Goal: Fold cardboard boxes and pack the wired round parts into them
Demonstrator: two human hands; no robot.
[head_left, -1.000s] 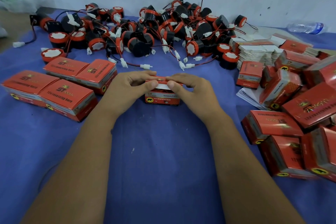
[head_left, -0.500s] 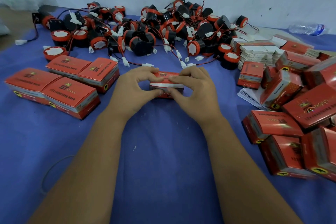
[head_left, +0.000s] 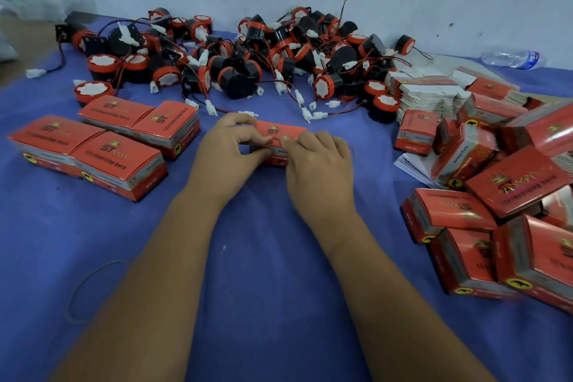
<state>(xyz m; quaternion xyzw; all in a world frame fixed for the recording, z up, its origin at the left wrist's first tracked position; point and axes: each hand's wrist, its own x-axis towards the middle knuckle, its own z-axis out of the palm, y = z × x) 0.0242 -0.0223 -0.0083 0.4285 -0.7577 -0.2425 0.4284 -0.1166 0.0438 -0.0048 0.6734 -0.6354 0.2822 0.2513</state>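
Box: red carton (head_left: 280,133) at tabletop centre, long axis running 9 to 3 o'clock.
Left hand (head_left: 228,149): grip pinching the box's 9 o'clock end.
Right hand (head_left: 319,161): grip curled on its 3 o'clock end; equally near.
Parts pile (head_left: 279,53): at 12 o'clock.
Hidden: box contents, flap state.

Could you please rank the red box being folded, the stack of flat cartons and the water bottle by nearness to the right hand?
1. Red box being folded, held in the right hand.
2. Stack of flat cartons, right, farther back.
3. Water bottle, far right by the wall.
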